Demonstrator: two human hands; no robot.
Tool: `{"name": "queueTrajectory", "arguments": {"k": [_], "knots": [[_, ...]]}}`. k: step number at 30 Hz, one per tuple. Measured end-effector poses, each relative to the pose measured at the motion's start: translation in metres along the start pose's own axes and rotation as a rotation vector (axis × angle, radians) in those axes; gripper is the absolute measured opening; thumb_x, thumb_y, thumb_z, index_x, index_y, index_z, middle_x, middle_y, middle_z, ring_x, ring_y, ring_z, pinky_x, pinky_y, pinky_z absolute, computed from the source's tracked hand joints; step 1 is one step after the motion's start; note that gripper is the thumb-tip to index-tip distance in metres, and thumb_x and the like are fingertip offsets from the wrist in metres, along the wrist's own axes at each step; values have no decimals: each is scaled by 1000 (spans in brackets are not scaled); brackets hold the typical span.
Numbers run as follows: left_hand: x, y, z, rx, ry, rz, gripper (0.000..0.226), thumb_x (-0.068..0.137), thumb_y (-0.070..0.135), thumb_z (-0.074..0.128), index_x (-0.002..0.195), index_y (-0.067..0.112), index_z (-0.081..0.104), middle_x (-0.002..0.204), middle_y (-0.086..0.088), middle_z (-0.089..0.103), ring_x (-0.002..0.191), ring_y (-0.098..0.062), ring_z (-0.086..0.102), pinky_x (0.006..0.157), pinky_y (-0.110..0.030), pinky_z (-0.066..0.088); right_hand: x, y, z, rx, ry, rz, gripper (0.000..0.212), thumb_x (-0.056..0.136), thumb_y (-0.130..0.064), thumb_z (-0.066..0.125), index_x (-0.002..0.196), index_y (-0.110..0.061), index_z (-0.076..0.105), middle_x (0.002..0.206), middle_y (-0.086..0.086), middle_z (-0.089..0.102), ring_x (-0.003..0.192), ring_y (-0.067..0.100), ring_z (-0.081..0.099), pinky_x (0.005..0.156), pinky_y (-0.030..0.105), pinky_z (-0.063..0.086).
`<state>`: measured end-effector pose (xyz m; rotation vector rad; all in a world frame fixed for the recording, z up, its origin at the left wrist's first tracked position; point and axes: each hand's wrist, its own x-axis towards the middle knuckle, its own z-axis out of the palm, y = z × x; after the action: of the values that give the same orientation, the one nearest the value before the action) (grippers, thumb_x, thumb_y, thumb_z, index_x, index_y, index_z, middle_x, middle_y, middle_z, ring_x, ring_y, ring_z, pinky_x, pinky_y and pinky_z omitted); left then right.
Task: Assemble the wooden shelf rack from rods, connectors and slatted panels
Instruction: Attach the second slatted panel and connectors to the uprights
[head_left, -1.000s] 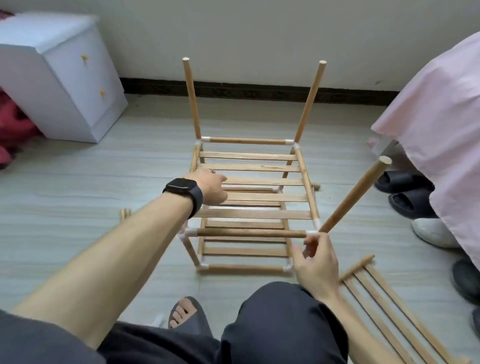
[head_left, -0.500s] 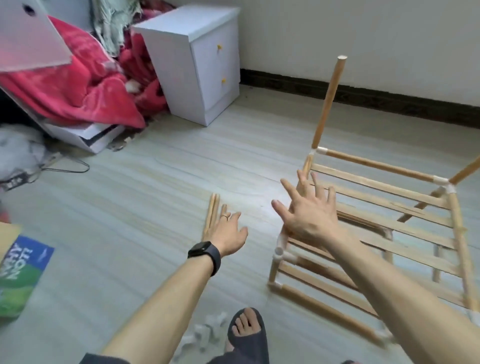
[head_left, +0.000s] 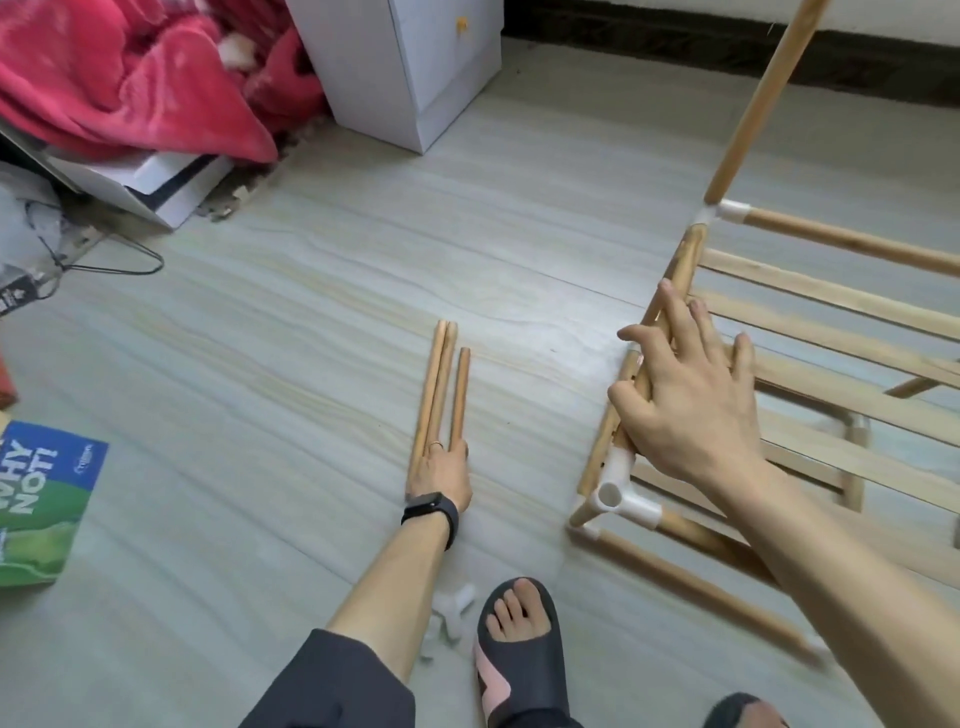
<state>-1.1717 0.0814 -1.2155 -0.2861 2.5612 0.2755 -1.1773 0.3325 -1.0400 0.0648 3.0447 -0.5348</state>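
Note:
Three loose wooden rods lie side by side on the floor. My left hand, a black watch on its wrist, covers their near ends with the fingers curled down onto them. To the right stands the partly built rack, made of slats, rods and white connectors. One upright rod rises from its far corner. My right hand rests with spread fingers on the rack's left side rod. Just below that hand sits a white corner connector with an empty socket facing up.
A white cabinet and a red blanket fill the far left. A blue-green booklet lies at the left edge. Small white connectors lie by my foot in a dark slipper. Bare floor separates rods and rack.
The view has swung left and down. My left hand left the rack, reached the loose rods and now closes on their ends. My right hand came down onto the rack's left side rod.

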Motion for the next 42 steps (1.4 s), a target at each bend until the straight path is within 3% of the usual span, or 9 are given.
{"name": "queueTrajectory", "arguments": {"k": [3,8,12,15,19,23,29,35,42], "knots": [[0,4,-5,-143,-33,-12,24,92,9,48,107,27,55,109,-4,57,86,-24,55,74,-30,49,2,2,-4,19,1,-1,58,79,-48,37,133,-35,51,171,-10,-1,157,17,-3,122,56,-4],[-16,27,-71,-961,-264,7,32,87,-13,54,115,3,55,70,-15,60,40,-17,56,49,-26,47,10,7,-9,48,42,7,59,82,-49,38,136,-34,54,170,-5,10,157,20,6,123,56,3],[-55,41,-156,-1052,-257,187,44,80,-11,64,120,7,61,81,-16,68,63,-27,66,73,-34,61,6,-1,-20,26,192,-34,65,91,-52,61,149,-28,46,166,9,24,152,31,19,120,53,21],[-95,57,-213,-978,-279,398,41,79,-5,65,117,10,69,82,-16,67,69,-25,62,76,-32,60,-3,-14,-38,-191,305,-233,82,81,-56,73,153,-30,43,160,14,33,131,36,44,95,51,45],[-144,78,-248,-938,-352,678,31,79,12,72,109,14,77,79,-6,70,69,-16,64,62,-22,52,-21,-25,-64,-236,510,-489,33,93,-39,67,116,-15,69,117,14,61,93,36,60,65,48,53],[-158,84,-222,-1166,-259,624,28,97,42,60,108,20,74,105,-2,76,82,-17,72,66,-23,53,-40,-16,-90,60,435,-189,27,103,-38,53,98,-13,63,102,7,60,76,20,57,66,40,50],[-153,84,-109,-492,-121,674,52,88,39,71,135,22,57,130,5,62,117,-15,58,96,-30,49,-83,-12,-108,788,375,-16,17,104,-24,56,93,-14,64,77,5,75,65,20,74,62,37,64],[-143,99,-83,-286,45,663,41,100,60,42,114,27,60,93,-1,68,81,-22,62,68,-37,50,-99,-19,-109,1056,441,-43,41,106,-25,52,68,-23,67,69,8,71,45,19,59,40,22,48],[-135,95,-78,-234,105,699,44,98,60,43,118,25,62,75,4,59,62,-10,52,57,-31,40,-86,-24,-98,1096,450,-55,49,107,-21,52,60,-23,67,61,3,63,52,12,58,52,16,46]]}}
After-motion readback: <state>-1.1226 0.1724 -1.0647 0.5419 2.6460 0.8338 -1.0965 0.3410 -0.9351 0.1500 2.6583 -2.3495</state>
